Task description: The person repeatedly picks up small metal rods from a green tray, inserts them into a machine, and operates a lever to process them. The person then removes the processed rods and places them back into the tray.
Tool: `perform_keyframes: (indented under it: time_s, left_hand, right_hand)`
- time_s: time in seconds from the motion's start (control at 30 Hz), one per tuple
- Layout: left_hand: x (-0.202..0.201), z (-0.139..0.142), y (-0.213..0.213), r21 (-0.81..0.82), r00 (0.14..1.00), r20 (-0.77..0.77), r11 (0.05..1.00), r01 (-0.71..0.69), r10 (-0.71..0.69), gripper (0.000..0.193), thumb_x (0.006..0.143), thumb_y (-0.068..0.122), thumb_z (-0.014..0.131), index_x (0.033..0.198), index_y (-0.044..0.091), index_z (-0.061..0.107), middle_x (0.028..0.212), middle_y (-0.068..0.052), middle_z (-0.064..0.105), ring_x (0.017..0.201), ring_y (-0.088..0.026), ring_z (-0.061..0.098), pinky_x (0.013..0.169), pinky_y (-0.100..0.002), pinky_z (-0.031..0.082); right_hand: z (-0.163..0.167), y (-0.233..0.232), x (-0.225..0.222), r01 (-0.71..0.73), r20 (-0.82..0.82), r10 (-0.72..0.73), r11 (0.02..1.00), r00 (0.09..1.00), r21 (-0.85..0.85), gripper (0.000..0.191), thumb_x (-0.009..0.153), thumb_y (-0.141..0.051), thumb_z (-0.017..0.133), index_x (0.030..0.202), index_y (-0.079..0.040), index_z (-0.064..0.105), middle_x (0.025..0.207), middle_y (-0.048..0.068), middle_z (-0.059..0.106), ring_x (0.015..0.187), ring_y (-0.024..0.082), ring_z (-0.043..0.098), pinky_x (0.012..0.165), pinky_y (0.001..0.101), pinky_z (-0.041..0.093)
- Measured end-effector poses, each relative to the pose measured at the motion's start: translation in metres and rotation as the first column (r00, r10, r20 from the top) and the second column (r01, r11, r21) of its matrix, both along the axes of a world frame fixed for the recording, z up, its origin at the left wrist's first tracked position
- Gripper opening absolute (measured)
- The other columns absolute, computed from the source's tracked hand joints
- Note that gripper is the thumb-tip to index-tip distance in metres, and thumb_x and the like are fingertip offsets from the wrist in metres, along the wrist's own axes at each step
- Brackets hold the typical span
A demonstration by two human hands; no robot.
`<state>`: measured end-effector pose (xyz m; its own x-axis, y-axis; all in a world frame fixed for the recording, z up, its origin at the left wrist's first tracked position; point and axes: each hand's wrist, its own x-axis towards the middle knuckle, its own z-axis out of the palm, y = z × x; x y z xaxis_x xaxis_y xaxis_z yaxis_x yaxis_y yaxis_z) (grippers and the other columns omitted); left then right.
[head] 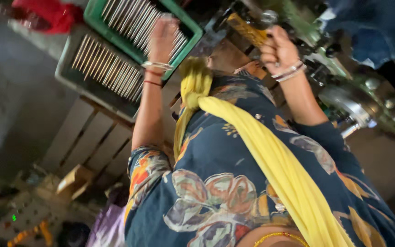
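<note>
Two hands are up. The left hand (163, 39) reaches into the green crate (189, 28) and touches the thin metal rods (131, 20); it is too blurry to tell if the fingers pinch one. The right hand (277, 50) is closed in a fist around a machine handle (267, 19). A grey crate (69, 80) of rods sits just beside.

Left hand (163, 36) blurred over the green crate (189, 34) of metal rods (129, 18) (grip unclear); right hand (277, 48) hides the machine handle (248, 28); crate cropped above.
</note>
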<state>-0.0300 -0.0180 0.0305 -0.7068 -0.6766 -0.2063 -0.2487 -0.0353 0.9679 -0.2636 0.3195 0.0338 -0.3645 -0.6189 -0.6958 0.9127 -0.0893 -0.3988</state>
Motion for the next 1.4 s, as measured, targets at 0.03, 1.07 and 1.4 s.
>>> perform_keyframes:
  time_s: [0.03, 1.07, 1.4]
  left_hand:
    - [-0.027, 0.013, 0.022, -0.096, 0.987, -0.053, 0.985, 0.144, -0.149, 0.024, 0.108, 0.013, 0.061, 0.131, 0.013, 0.055, 0.090, -0.001, 0.060, 0.069, -0.007, 0.049, 0.059, -0.024, 0.044]
    - [-0.182, 0.192, 0.127, -0.945, 0.703, -0.128, 0.302, 0.128, -0.700, 0.036, 0.084, 0.027, 0.076, 0.060, 0.013, 0.053, 0.056, -0.009, 0.055, 0.052, -0.031, 0.058, 0.051, -0.044, 0.046]
    - [-0.235, 0.261, 0.169, -0.983, 0.038, 0.116, -0.109, 0.147, -0.993, 0.026, 0.088, 0.029, 0.072, 0.072, 0.015, 0.057, 0.065, -0.001, 0.056, 0.063, -0.021, 0.058, 0.057, -0.037, 0.043]
  right_hand:
    - [0.006, -0.012, 0.004, -0.037, -0.034, 0.034, 0.997, 0.999, -0.072, 0.017, 0.109, -0.034, 0.064, 0.104, -0.018, 0.061, 0.065, -0.008, 0.028, 0.053, 0.005, 0.025, 0.045, 0.0203, 0.022]
    - [0.137, -0.016, 0.040, -0.125, -0.053, 0.121, 0.989, 0.991, -0.083, 0.045, 0.106, -0.055, 0.042, 0.077, -0.021, 0.044, 0.059, -0.006, 0.032, 0.043, 0.007, 0.026, 0.037, 0.0262, 0.017]
    - [0.145, 0.046, 0.033, -0.175, -0.107, 0.174, 0.984, 0.979, -0.005, 0.057, 0.100, -0.068, 0.034, 0.071, -0.020, 0.045, 0.057, -0.007, 0.030, 0.045, 0.010, 0.028, 0.043, 0.0282, 0.027]
